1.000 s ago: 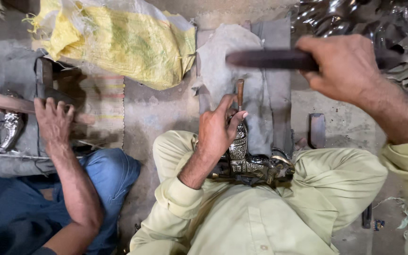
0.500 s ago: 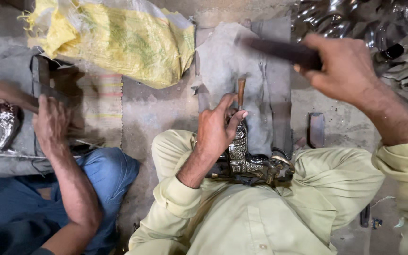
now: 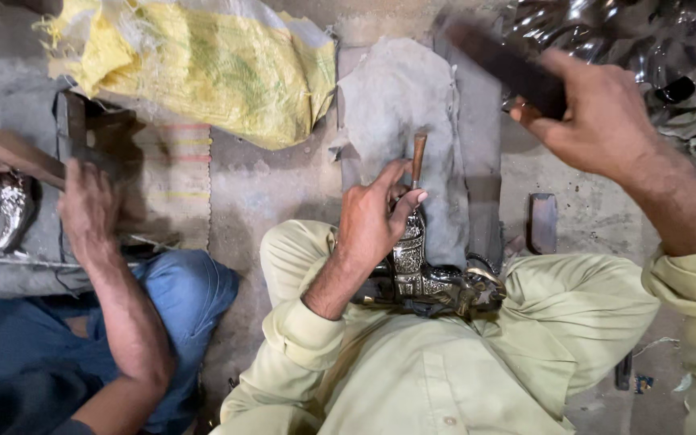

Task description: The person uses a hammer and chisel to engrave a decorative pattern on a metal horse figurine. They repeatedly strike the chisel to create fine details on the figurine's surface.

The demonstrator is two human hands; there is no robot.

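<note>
My left hand (image 3: 380, 217) grips a thin punch with a brown handle (image 3: 418, 153), held upright against an ornate embossed metal piece (image 3: 412, 270) that rests on my lap over a grey cloth-covered block (image 3: 400, 97). My right hand (image 3: 598, 121) is raised at the upper right, closed around the handle of a dark hammer (image 3: 501, 60), which is blurred and points up to the left. I wear a pale green shirt and trousers.
A person in blue jeans (image 3: 163, 306) sits at the left; that person's hand (image 3: 86, 209) holds a wooden tool (image 3: 18, 157) over a shiny metal piece (image 3: 10, 213). A yellow sack (image 3: 203, 72) lies at the top. Dark shiny metal parts (image 3: 630, 40) are piled at top right.
My right hand has tilted the hammer from level to pointing up-left, with the hand lower in view. The neighbour's hand has shifted slightly on the left block.
</note>
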